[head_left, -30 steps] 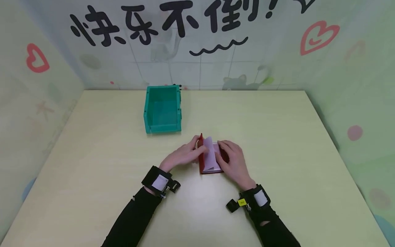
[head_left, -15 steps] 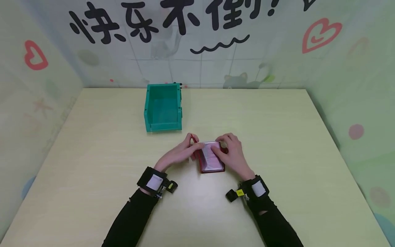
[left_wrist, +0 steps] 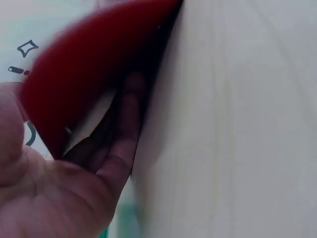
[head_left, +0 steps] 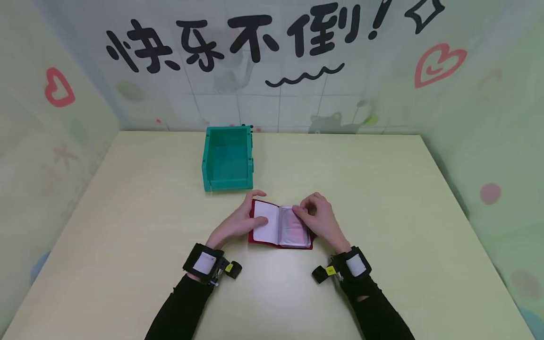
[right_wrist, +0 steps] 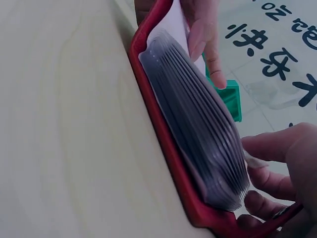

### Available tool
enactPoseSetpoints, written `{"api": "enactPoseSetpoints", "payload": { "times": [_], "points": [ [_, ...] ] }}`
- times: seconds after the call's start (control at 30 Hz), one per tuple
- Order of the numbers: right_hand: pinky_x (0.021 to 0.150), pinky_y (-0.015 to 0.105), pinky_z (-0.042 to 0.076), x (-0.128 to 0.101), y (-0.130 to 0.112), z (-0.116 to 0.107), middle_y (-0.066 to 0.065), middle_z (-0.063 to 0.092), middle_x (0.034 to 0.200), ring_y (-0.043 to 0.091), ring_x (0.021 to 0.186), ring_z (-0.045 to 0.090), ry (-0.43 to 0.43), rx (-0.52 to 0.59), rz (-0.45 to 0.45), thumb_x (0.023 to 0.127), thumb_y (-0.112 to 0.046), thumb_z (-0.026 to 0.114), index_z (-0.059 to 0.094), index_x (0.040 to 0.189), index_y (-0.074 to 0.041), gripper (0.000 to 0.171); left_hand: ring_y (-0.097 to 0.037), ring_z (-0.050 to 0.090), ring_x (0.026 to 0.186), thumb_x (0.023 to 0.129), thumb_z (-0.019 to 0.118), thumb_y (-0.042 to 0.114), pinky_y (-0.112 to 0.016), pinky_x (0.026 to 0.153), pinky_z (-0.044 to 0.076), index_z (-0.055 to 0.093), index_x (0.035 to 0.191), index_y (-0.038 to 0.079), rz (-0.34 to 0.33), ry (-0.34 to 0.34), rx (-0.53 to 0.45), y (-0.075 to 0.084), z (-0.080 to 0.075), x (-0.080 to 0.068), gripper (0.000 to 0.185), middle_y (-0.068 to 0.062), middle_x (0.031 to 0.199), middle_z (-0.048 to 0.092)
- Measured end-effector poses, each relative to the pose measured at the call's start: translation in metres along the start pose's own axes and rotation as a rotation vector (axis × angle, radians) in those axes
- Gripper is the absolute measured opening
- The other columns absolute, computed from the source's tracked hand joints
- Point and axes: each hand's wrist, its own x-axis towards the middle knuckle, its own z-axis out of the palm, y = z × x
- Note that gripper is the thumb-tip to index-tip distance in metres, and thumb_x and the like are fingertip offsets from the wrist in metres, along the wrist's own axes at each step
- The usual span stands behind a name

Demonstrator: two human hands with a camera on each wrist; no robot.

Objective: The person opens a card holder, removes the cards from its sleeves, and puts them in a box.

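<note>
Lying open on the table (head_left: 382, 189) just in front of the green bin (head_left: 228, 158): red card holder (head_left: 272, 231), spine running away from the viewer, long axis left to right, covers spread. Left hand (head_left: 242, 219) flat, fingers straight, pressing the white left page, apparently to stop it closing. Right hand (head_left: 318, 219) curled, pinching the clear sleeve stack (right_wrist: 198, 124) at its far edge.

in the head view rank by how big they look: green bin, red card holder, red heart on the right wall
1. Red card holder, lying open, about ties with the green bin; too close to rank.
2. Red heart on the right wall, smallest.
The holder lies nearer the camera, so true sizes may differ.
</note>
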Motion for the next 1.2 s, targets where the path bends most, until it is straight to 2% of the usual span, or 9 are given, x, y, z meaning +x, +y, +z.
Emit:
{"api": "enactPoseSetpoints", "payload": {
  "times": [0.1, 0.23, 0.37, 0.5, 0.6, 0.77, 0.9, 1.0, 1.2],
  "points": [
    [0.088, 0.032, 0.035, -0.005, 0.003, 0.001, 0.015, 0.057, 0.1, 0.028, 0.1, 0.047, 0.018, 0.081, -0.047, 0.096, -0.016, 0.064, 0.072, 0.091, 0.001, 0.02, -0.03, 0.056, 0.111, 0.096, 0.056, 0.007, -0.032, 0.086, 0.052, 0.044, 0.137, 0.014, 0.04, 0.006, 0.039, -0.001, 0.002, 0.0, 0.044, -0.019, 0.13, 0.055],
    [0.094, 0.04, 0.028, -0.011, 0.005, 0.004, 0.02, 0.056, 0.11, 0.035, 0.109, 0.039, -0.013, 0.158, -0.202, 0.096, -0.004, 0.054, 0.074, 0.095, 0.005, 0.022, -0.027, 0.055, 0.113, 0.1, 0.052, 0.014, -0.031, 0.089, 0.047, 0.07, 0.117, 0.01, 0.053, 0.028, 0.134, 0.001, 0.004, -0.002, 0.024, -0.014, 0.129, 0.064],
    [0.095, 0.046, 0.027, -0.013, 0.007, 0.011, 0.014, 0.057, 0.114, 0.034, 0.113, 0.036, -0.023, 0.048, -0.369, 0.089, -0.005, 0.062, 0.077, 0.1, -0.005, 0.019, -0.023, 0.057, 0.11, 0.102, 0.055, 0.039, -0.031, 0.086, 0.043, 0.075, 0.111, 0.012, 0.009, 0.079, 0.194, 0.007, 0.008, -0.002, 0.035, -0.008, 0.119, 0.071],
    [0.097, 0.051, 0.026, -0.012, 0.006, 0.018, 0.009, 0.058, 0.117, 0.032, 0.118, 0.037, 0.013, -0.08, -0.461, 0.082, -0.019, 0.076, 0.078, 0.109, -0.016, 0.027, -0.021, 0.057, 0.104, 0.091, 0.063, 0.059, -0.029, 0.077, 0.041, 0.075, 0.109, 0.016, -0.064, 0.142, 0.21, 0.013, 0.014, -0.001, 0.049, -0.006, 0.116, 0.069],
    [0.099, 0.052, 0.029, -0.011, 0.004, 0.02, 0.009, 0.058, 0.122, 0.032, 0.12, 0.039, 0.03, -0.132, -0.453, 0.077, -0.03, 0.084, 0.076, 0.115, -0.019, 0.04, -0.022, 0.058, 0.105, 0.088, 0.066, 0.06, -0.029, 0.076, 0.044, 0.074, 0.109, 0.016, -0.084, 0.158, 0.217, 0.016, 0.017, -0.001, 0.049, -0.008, 0.119, 0.069],
    [0.095, 0.052, 0.035, -0.011, 0.006, 0.018, 0.013, 0.059, 0.118, 0.034, 0.112, 0.046, 0.107, -0.191, -0.339, 0.077, -0.031, 0.085, 0.072, 0.12, -0.009, 0.051, -0.028, 0.059, 0.113, 0.096, 0.063, 0.031, -0.041, 0.093, 0.052, 0.066, 0.124, 0.007, -0.003, 0.127, 0.22, 0.012, 0.013, -0.002, 0.037, -0.014, 0.129, 0.065],
    [0.095, 0.05, 0.032, -0.014, 0.009, 0.012, 0.013, 0.057, 0.11, 0.033, 0.106, 0.047, 0.134, -0.193, -0.224, 0.081, -0.029, 0.083, 0.073, 0.117, -0.004, 0.045, -0.034, 0.053, 0.121, 0.095, 0.064, 0.016, -0.053, 0.104, 0.049, 0.039, 0.151, 0.011, 0.038, 0.1, 0.162, 0.005, 0.007, -0.004, 0.061, -0.02, 0.141, 0.051],
    [0.094, 0.048, 0.031, -0.015, 0.011, 0.01, 0.012, 0.056, 0.107, 0.029, 0.103, 0.046, 0.125, -0.157, -0.208, 0.081, -0.028, 0.083, 0.074, 0.113, -0.005, 0.04, -0.037, 0.049, 0.126, 0.094, 0.064, 0.013, -0.057, 0.106, 0.046, 0.027, 0.156, 0.017, 0.069, 0.078, 0.132, 0.0, 0.004, -0.004, 0.072, -0.021, 0.144, 0.046],
    [0.091, 0.042, 0.029, -0.017, 0.013, 0.011, 0.012, 0.055, 0.101, 0.025, 0.097, 0.045, 0.154, -0.061, -0.209, 0.081, -0.019, 0.083, 0.073, 0.103, -0.006, 0.028, -0.034, 0.053, 0.122, 0.097, 0.058, 0.008, -0.045, 0.1, 0.048, 0.062, 0.131, 0.008, 0.139, 0.009, 0.187, -0.004, 0.005, -0.004, 0.034, -0.019, 0.139, 0.058]
  ]
}}
